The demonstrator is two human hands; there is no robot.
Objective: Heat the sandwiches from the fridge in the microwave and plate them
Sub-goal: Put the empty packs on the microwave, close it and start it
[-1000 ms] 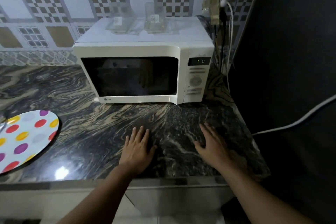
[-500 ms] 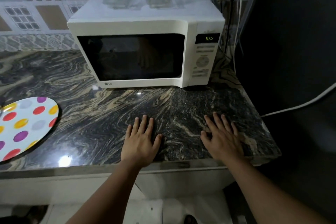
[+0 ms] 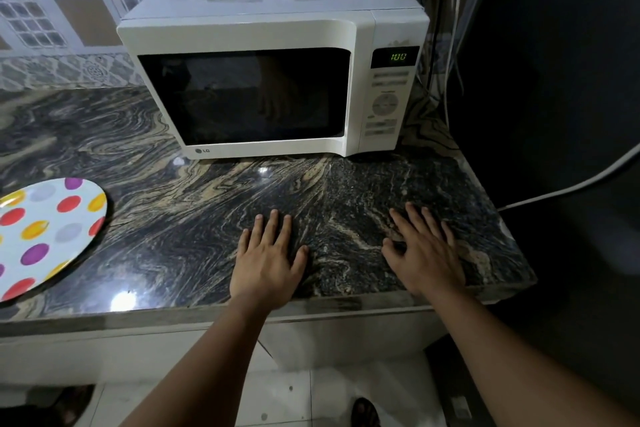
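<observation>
plate: the polka-dot plate [image 3: 45, 232] lies flat on the counter [image 3: 180, 218], well off to the left of the left hand, with nothing on it that i can see.
left hand: the left hand [image 3: 266, 263] rests palm down on the stone near the front edge, fingers straight and slightly spread, holding nothing.
microwave: the microwave [image 3: 273, 87] stands beyond both hands, door closed, green digits lit on its display [image 3: 397, 56]; the window is too dark to show the sandwiches, so i cannot tell where they are, though i would guess inside.
right hand: the right hand [image 3: 424, 253] lies flat too, just right of the left one, fingers spread wide, holding nothing.
step: this looks like the wait while the heating runs.
next move: once the count ends, a hand likely has to reach forward to the door, open it, lift the sandwiches out and carry them left to the plate.
</observation>
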